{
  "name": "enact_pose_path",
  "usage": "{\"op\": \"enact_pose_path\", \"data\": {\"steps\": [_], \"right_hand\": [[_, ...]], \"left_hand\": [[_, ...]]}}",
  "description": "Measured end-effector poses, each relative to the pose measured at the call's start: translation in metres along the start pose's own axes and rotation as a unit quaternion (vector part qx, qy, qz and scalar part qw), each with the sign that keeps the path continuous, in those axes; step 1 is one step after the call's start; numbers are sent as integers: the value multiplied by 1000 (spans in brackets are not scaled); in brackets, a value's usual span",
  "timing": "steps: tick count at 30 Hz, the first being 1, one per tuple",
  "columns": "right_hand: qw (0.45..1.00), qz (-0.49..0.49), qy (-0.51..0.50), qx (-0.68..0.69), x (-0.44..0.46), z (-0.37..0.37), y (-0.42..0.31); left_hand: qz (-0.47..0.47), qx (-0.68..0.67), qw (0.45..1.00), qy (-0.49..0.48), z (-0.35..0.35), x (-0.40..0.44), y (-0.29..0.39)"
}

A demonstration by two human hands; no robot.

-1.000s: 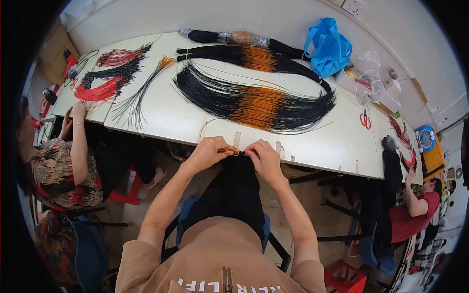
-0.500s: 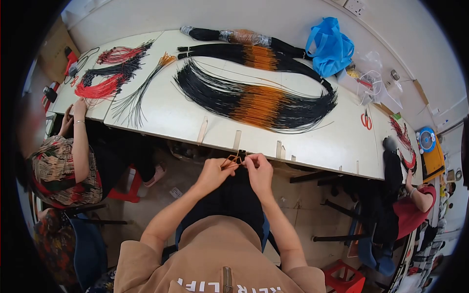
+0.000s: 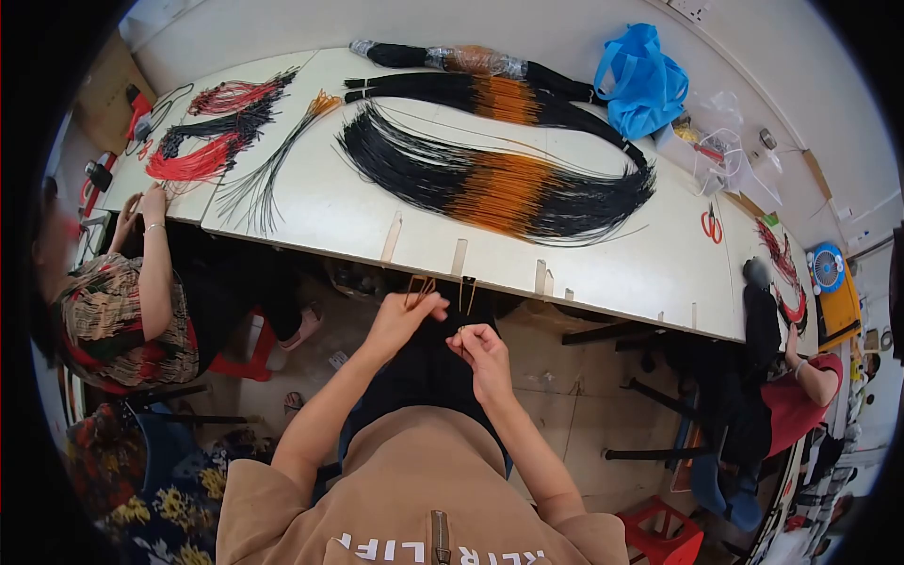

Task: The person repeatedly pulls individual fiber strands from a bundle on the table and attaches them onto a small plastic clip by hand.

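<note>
My left hand [image 3: 405, 318] is just off the table's front edge, with thin golden-brown looped cord [image 3: 420, 288] standing up from its fingers. Lower and to the right, my right hand [image 3: 483, 358] is closed in a pinch; a tiny bit shows at its fingertips, too small to name. Between and above my hands, a narrow golden-brown V-shaped piece [image 3: 469, 296] hangs at the table edge, apart from both. On the table ahead lies a fanned bundle of black wires with an orange middle [image 3: 499, 193].
More black-and-orange bundles [image 3: 504, 102] lie behind, beside a blue bag [image 3: 640, 83]. Orange-handled scissors [image 3: 712, 224] rest at the right. Small upright blocks [image 3: 459, 256] line the front edge. One person [image 3: 122, 311] sits left by red wires [image 3: 198, 160], another [image 3: 796, 400] at right.
My hands have come apart. The left has moved slightly up and left with the looped cord, the right down toward me. The V-shaped piece at the table edge now shows clearly between them.
</note>
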State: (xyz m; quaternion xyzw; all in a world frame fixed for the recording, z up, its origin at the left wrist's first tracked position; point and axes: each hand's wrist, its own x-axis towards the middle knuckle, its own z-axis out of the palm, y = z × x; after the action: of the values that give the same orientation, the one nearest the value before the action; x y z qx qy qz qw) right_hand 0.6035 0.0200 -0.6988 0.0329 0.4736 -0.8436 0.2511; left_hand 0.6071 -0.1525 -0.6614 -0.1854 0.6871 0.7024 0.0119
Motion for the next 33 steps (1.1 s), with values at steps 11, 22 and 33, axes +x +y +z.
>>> {"op": "enact_pose_path", "data": {"steps": [11, 22, 33], "right_hand": [[870, -189, 53, -452, 9, -4, -72], [909, -189, 23, -371, 41, 29, -97], [932, -145, -7, -333, 28, 39, -67]], "left_hand": [[31, -169, 977, -126, 42, 25, -12], [-91, -314, 941, -89, 18, 14, 50], [-60, -227, 968, -93, 15, 8, 48]]}}
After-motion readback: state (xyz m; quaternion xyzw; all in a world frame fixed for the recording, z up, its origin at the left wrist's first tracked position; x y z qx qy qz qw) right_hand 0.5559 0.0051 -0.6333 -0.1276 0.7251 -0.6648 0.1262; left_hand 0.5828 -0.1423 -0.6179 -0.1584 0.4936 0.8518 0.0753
